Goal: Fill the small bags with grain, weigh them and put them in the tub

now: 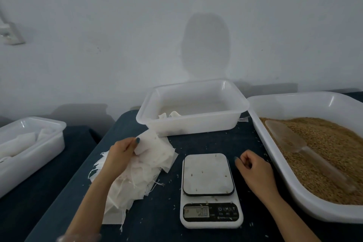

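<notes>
One bag too many could easily come up off the heap: the left hand (pixel 122 153) pinches a single small bag (pixel 148 140) between thumb and fingers at the top of a loose pile of empty bags (pixel 141 173). The sheets are flimsy, overlapping and trailing frayed threads, so a neighbour may cling, or a thread may snag and drag the pile across the dark table (pixel 163 228). Stray kernels lie on the platform of the scale (pixel 209 175) and around it, which could throw off the next weighing unless they are brushed away or the scale is zeroed; its display is too blurred to read. The right hand (pixel 255 169) rests on the table between the scale and the tray (pixel 290 104), fingers curled under into a loose fist with nothing visible in them. The clear scoop (pixel 288 139) lies untouched on the grain (pixel 330 149), and filling so limp a bag one-handed would likely spill. The tub (pixel 192 125) stands just behind the pile and scale, a couple of bags (pixel 170 114) showing inside. A second tub (pixel 31 153) of white material sits well apart on the left
</notes>
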`<state>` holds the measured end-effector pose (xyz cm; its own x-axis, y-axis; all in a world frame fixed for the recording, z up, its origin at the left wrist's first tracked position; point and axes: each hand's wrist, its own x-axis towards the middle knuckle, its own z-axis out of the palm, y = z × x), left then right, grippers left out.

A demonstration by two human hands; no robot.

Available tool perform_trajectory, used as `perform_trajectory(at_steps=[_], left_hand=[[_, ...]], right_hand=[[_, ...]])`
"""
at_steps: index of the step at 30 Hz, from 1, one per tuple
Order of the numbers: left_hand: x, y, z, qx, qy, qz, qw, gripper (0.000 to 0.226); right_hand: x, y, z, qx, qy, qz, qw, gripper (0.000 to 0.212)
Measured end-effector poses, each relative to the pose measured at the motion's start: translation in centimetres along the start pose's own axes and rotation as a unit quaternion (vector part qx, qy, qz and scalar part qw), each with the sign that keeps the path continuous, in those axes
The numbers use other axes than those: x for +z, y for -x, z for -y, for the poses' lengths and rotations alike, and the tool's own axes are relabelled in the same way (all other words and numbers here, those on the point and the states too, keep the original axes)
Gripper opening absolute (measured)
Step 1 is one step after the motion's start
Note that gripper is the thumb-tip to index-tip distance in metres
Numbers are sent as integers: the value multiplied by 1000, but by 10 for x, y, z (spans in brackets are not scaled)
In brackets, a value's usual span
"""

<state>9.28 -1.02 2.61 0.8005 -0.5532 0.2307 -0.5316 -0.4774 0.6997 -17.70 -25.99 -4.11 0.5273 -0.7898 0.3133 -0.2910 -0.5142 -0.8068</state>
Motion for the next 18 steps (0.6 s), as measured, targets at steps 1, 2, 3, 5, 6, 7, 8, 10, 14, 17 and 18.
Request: perform_trajectory(at_steps=[1, 2, 3, 5, 6, 7, 8, 10, 14, 17, 18], left_hand=[[1, -1, -1, 0, -1, -19, 1000, 34], [2, -2, -3, -8, 7, -35, 999, 30], [3, -4, -4, -29, 26, -52, 998, 26], [5, -8, -7, -91, 86, -96, 988, 20], [5, -9, -8, -118, 117, -119, 979, 18], [4, -10, -9, -143, 157, -138, 967, 18], [3, -11, -11, -166, 213, -152, 951, 19], [1, -10, -17, -202, 340, -163, 904, 25], [4, 7, -47, -252, 589, -112, 759, 16], [23, 27, -68, -302, 677, -47, 670, 12], [32, 34, -74, -312, 692, -26, 651, 11]], right_hand=[[0, 0, 0, 1, 0, 0, 1000, 34], [0, 0, 0, 1, 0, -1, 1000, 34], [0, 0, -1, 1, 1, -1, 1000, 34], [0, 0, -1, 1, 1, -1, 1000, 35], [1, 0, -1, 2, -1, -1, 1000, 35], [1, 0, -1, 4, -1, 0, 1000, 35], [1, 0, -2, 5, -2, 1, 1000, 35], [2, 0, -2, 6, -3, 1, 1000, 35], [0, 1, 5, 0, -18, 2, 1000, 33], [-1, 5, 25, -26, -54, 26, 998, 26], [-1, 7, 37, -32, -88, 51, 994, 22]])
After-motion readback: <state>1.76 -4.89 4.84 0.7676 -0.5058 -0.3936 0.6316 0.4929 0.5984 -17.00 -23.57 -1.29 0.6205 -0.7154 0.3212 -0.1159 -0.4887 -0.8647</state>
